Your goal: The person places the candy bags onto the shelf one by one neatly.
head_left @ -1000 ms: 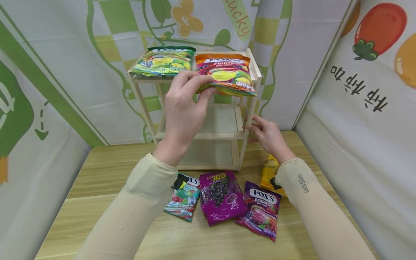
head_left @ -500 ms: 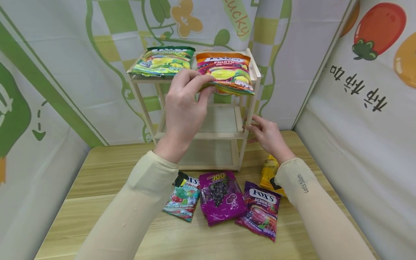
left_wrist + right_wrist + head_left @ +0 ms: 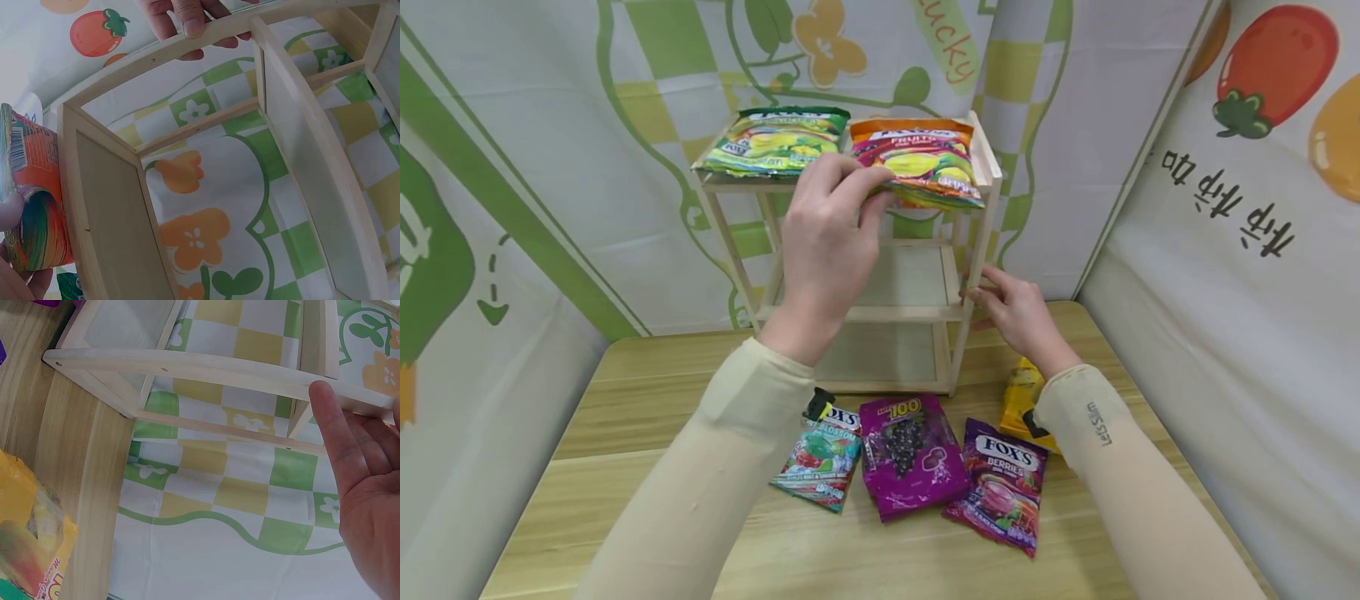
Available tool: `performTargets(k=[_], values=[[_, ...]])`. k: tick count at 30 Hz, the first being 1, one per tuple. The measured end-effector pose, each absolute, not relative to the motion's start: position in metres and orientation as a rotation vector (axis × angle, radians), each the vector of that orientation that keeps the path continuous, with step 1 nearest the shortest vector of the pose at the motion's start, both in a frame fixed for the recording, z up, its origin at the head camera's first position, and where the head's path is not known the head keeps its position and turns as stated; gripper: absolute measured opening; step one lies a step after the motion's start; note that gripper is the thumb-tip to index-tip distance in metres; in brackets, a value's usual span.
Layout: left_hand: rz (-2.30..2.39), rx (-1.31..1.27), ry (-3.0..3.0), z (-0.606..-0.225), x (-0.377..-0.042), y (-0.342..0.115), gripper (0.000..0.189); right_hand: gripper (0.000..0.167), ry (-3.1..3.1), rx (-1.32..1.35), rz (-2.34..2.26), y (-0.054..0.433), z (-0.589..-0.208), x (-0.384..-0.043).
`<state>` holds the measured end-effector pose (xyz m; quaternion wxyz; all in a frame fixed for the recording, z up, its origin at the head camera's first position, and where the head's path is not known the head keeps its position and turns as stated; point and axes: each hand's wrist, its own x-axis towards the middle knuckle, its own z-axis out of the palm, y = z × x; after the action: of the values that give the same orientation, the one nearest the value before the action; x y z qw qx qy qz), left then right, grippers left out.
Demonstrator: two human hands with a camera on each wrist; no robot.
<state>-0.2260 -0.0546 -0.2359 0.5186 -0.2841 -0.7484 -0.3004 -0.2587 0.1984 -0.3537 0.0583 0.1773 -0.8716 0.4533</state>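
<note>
My left hand [image 3: 831, 237] pinches the near left edge of an orange Fox's Fruits candy bag [image 3: 917, 158], which is over the right half of the wooden rack's top shelf. The bag's front edge juts past the shelf's front. In the left wrist view, the orange bag [image 3: 44, 206] shows right at the top board. My right hand [image 3: 1022, 312] grips the right front post of the wooden rack [image 3: 966, 333] at the height of its middle shelf. Its thumb [image 3: 192, 26] lies over the post in the left wrist view, with other fingers behind. A green Fox's candy bag [image 3: 778, 142] lies on the top shelf's left half.
Before the rack on the wooden table [image 3: 625, 467] lie a teal Fox's bag [image 3: 823, 458], a purple grape candy bag [image 3: 913, 458] and a purple Fox's Berries bag [image 3: 1000, 487]. A yellow mango candy bag [image 3: 1022, 400] lies right, partly under the right forearm. Printed curtains stand behind and beside.
My left hand has shifted the orange candy bag slightly back and to the left, over the top shelf. My right hand stays on the rack's post.
</note>
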Motion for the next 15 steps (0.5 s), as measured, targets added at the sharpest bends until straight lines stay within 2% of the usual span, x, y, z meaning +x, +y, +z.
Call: performTargets(k=[15], values=[[-0.600,-0.656,-1.827,-0.2346,-0.2353,-0.0560,0.012,0.036,-2.642,0.532,1.377,0.1985,-0.3535,-0.2582]])
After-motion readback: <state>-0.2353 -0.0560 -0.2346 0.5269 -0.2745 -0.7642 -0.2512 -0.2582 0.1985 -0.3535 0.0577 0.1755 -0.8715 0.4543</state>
